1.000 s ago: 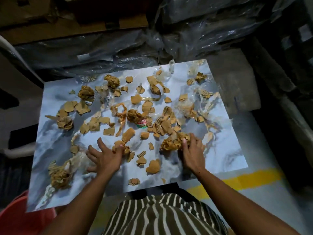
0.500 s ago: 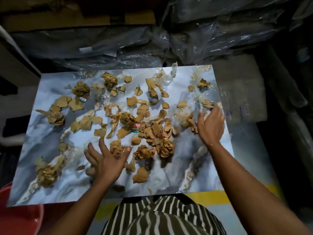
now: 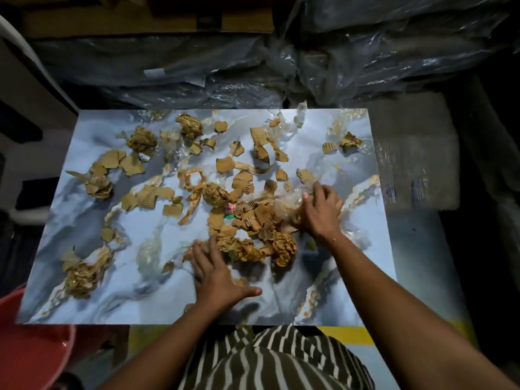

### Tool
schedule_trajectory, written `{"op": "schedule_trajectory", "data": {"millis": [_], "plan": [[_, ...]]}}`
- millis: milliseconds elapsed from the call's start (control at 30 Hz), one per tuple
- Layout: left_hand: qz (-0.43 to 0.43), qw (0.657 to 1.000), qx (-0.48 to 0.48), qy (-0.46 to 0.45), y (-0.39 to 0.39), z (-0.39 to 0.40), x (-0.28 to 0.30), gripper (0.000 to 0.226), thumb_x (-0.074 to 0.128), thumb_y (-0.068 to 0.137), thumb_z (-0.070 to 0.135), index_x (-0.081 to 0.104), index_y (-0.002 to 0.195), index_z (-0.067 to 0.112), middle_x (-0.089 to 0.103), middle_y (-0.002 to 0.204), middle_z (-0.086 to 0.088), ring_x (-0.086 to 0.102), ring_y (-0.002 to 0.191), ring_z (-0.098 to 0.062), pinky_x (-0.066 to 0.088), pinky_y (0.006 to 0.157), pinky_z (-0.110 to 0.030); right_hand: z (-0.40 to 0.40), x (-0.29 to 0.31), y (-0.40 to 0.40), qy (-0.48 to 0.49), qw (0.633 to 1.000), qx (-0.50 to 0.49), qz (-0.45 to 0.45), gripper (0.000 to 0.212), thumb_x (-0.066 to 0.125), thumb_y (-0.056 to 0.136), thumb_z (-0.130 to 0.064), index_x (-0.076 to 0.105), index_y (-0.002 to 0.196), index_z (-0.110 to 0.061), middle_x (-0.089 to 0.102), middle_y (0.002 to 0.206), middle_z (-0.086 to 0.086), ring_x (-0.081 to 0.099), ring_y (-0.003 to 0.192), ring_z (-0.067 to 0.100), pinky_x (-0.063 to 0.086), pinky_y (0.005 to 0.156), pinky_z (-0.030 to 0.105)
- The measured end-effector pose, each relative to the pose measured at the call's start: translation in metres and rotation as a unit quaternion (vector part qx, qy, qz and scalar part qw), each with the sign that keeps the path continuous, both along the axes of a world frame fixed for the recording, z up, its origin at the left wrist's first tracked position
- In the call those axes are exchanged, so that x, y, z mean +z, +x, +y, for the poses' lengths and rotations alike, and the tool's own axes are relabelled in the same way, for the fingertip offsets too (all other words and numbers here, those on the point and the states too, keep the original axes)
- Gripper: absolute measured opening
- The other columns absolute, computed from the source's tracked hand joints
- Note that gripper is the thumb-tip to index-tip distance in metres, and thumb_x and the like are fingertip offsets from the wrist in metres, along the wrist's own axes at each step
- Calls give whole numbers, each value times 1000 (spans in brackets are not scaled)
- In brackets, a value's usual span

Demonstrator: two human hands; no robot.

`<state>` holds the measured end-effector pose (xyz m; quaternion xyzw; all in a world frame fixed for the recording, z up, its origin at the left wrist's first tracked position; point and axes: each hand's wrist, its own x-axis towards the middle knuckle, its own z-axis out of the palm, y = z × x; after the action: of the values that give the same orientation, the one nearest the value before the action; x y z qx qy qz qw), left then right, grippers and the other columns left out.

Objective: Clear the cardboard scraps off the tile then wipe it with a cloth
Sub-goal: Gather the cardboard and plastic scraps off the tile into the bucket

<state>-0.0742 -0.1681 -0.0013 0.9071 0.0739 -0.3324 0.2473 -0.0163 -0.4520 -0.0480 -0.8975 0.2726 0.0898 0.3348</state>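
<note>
Both hands work the tile: the left hand lies flat with straight fingers, the right hand cups cardboard scraps mid-tile. Sweep inward (left and far pieces remain) into one pile before lifting.

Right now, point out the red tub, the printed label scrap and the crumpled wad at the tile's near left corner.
red tub (image 3: 33,350): head view, on its inner wall.
printed label scrap (image 3: 230,210): head view, on its printed face.
crumpled wad (image 3: 81,277): head view, on its middle.
</note>
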Motion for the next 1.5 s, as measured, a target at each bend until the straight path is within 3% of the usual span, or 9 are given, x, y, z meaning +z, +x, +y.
{"op": "schedule_trajectory", "data": {"millis": [233, 333, 467, 633, 800, 1000, 1133, 1367, 1500], "plan": [[-49, 999, -8, -18, 17, -19, 3, 146, 82, 64, 73, -31, 152, 41, -35, 165, -7, -20, 155, -37, 17, 119, -71, 27, 18, -5, 43, 998, 48, -21, 97, 24, 91, -85, 21, 160, -16, 47, 152, 16, 51, 134, 35, 43, 111, 57], [-66, 998, 0, 13, 15, -3, 11, 157, 88, 52, 74, -29, 152, 43, -35, 164, -2, -22, 155, -31, 19, 116, -70, -1, 47, -8, 49, 996, 72, -6, 107, 45, 80, -94, 13, 160, -29, 33, 163, 13, 52, 137, 32, 43, 112, 58], [-69, 996, -9, 56, 8, 21, 18, 159, 92, 46, 68, -23, 153, 46, -30, 164, 2, -18, 155, -29, 29, 109, -72, -27, 75, -18, 80, 965, 229, 98, 138, 75, 58, -89, -11, 158, -49, 25, 160, 17, 40, 142, 43, 37, 117, 60], [-63, 994, -57, 62, 9, 10, 18, 156, 89, 43, 75, -18, 154, 51, -23, 164, 0, -12, 153, -34, 36, 108, -71, 17, 62, -36, 67, 936, 314, 142, 162, 90, 42, -77, -28, 150, -58, 13, 165, 20, 24, 148, 52, 35, 114, 69], [-53, 995, -84, 20, 17, -20, 7, 155, 92, 48, 69, -18, 155, 49, -19, 166, -2, -13, 155, -38, 26, 118, -66, 63, 57, -57, -52, 946, 298, 116, 155, 90, 53, -71, -26, 153, -54, 1, 168, 20, 21, 150, 47, 50, 101, 62], [-55, 988, -118, -80, 23, -27, 5, 140, 96, 63, 25, -5, 155, 55, -6, 166, -3, 13, 156, -38, 40, 117, -53, 81, 44, -68, 15, 953, 298, 54, 135, 92, 67, -38, -7, 157, -57, 23, 153, 16, 37, 141, 42, 51, 104, 51], [-79, 978, -134, -141, 31, -29, 10, 141, 97, 61, 19, -1, 156, 53, 8, 162, -1, 40, 144, -32, 52, 105, -42, 76, 43, -67, 94, 953, 286, 24, 125, 88, 67, -31, 6, 158, -56, 37, 137, 7, 49, 128, 35, 53, 102, 48], [-135, 954, -138, -231, 37, -28, 45, 120, 96, 64, 27, 21, 156, 42, 16, 159, 7, 39, 143, -25, 48, 112, -41, 64, 71, -65, 151, 947, 274, -76, 110, 89, 72, -29, 23, 158, -44, 42, 139, 0, 47, 128, 15, 46, 106, 27], [-187, 942, -128, -246, 29, -28, 64, 110, 91, 67, 16, 26, 155, 33, 20, 157, 2, 41, 142, -22, 49, 111, -40, 66, 96, -63, 134, 941, 288, -120, 106, 88, 69, -21, 29, 156, -41, 42, 142, -2, 48, 129, 16, 51, 104, 30]]}}
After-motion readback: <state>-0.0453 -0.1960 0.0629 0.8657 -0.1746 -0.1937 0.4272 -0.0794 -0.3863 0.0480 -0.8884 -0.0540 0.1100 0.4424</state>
